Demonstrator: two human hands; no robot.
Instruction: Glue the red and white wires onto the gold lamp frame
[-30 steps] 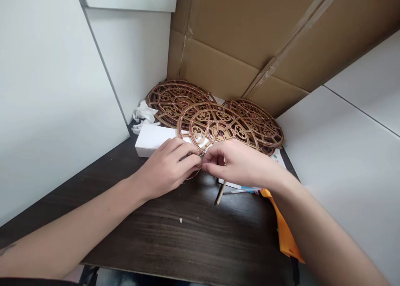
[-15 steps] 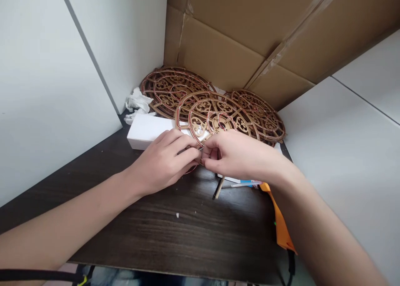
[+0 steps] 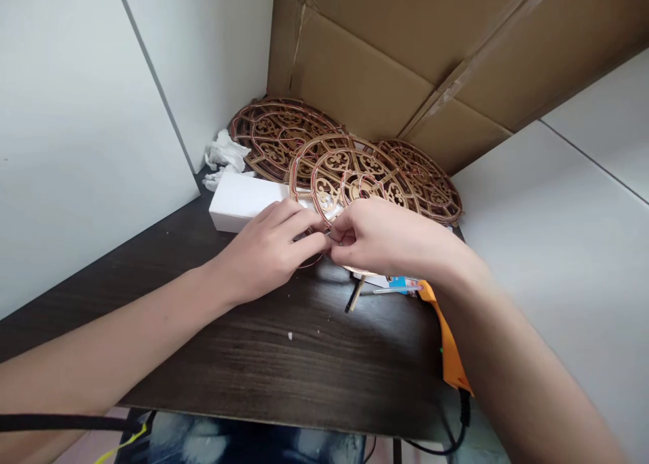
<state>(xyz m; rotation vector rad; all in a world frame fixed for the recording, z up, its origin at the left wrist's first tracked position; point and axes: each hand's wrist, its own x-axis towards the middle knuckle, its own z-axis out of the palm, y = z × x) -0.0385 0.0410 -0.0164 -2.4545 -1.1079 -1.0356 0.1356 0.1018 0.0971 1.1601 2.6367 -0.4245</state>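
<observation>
A round fretwork wooden disc with red edging lies tilted toward me on the dark wooden table. My left hand and my right hand meet at its near rim, fingertips pinched together. Both are closed on the disc's edge or on something small there; a thin metal piece shows between them, too small to name. Two more fretwork discs, one at the back left and one on the right, lie behind it.
A white box sits by my left hand, crumpled tissue behind it. A thin stick, a pen and an orange tool lie under my right arm. Cardboard and white panels wall in the table.
The view has shifted slightly; my hands stay pinched at the disc's near rim, and the disc looks tilted up a little more toward me.
</observation>
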